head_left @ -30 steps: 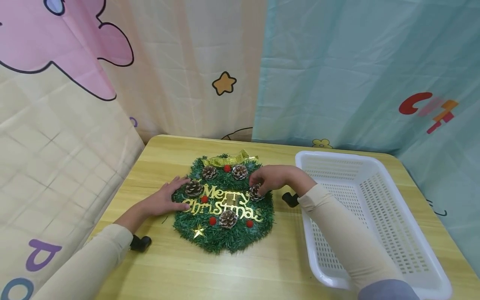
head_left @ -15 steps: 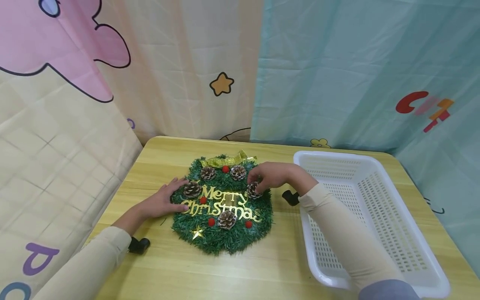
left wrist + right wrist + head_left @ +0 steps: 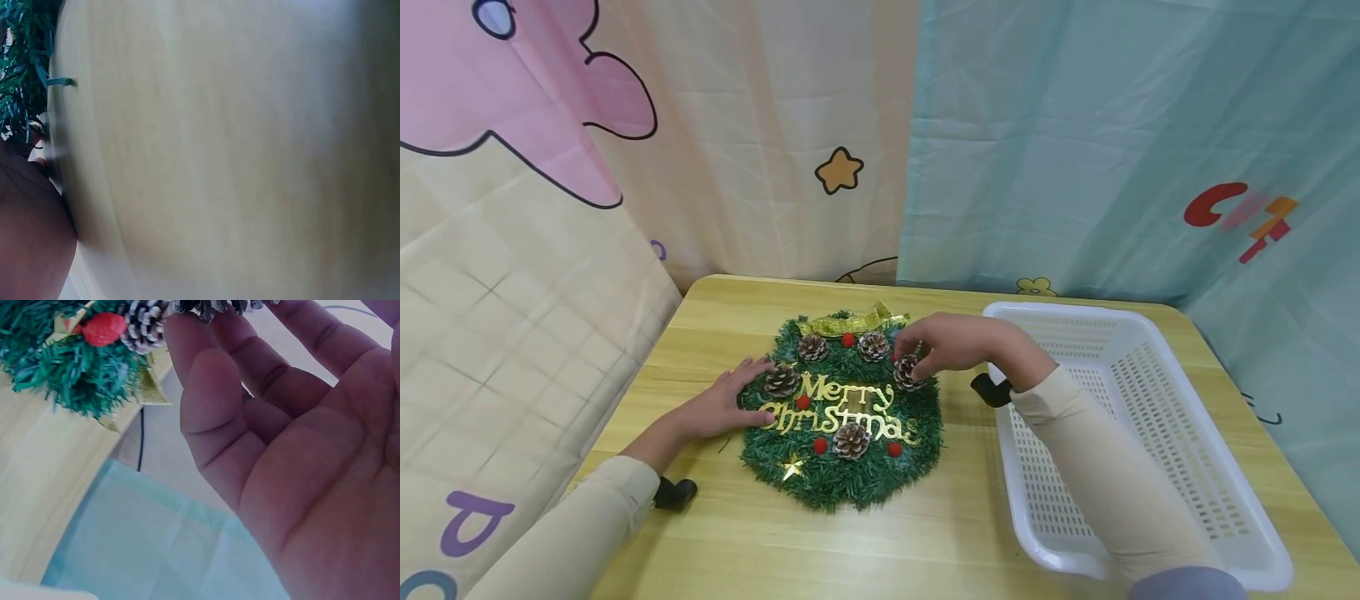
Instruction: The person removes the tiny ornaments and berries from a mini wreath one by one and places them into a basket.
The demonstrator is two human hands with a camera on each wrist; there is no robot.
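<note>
A round green tinsel wreath point(image 3: 842, 492) lies flat on the table, with gold "Merry Christmas" lettering point(image 3: 850, 408) across its middle. Brown pine cones with pale tips, small red balls, a gold star point(image 3: 792, 467) and a gold ribbon point(image 3: 842, 323) decorate it. My left hand point(image 3: 718, 406) rests on the wreath's left edge, thumb at the lettering and fingers spread beside a pine cone point(image 3: 782, 381). At the upper right, my right hand point(image 3: 951, 340) pinches another pine cone point(image 3: 907, 372) between thumb and fingers; the right wrist view shows only that cone's lower edge point(image 3: 209, 307).
A white plastic basket point(image 3: 1022, 500) with slotted walls stands to the right, under the right forearm. Black wrist-camera parts jut out at the left wrist point(image 3: 675, 493) and right wrist point(image 3: 991, 389). Patterned curtains point(image 3: 1037, 150) hang behind the wooden table point(image 3: 820, 558).
My right hand has risen slightly, with the pine cone still in its fingers, and a red ball now shows beside that cone. The left hand stays on the wreath. The view has shifted slightly.
</note>
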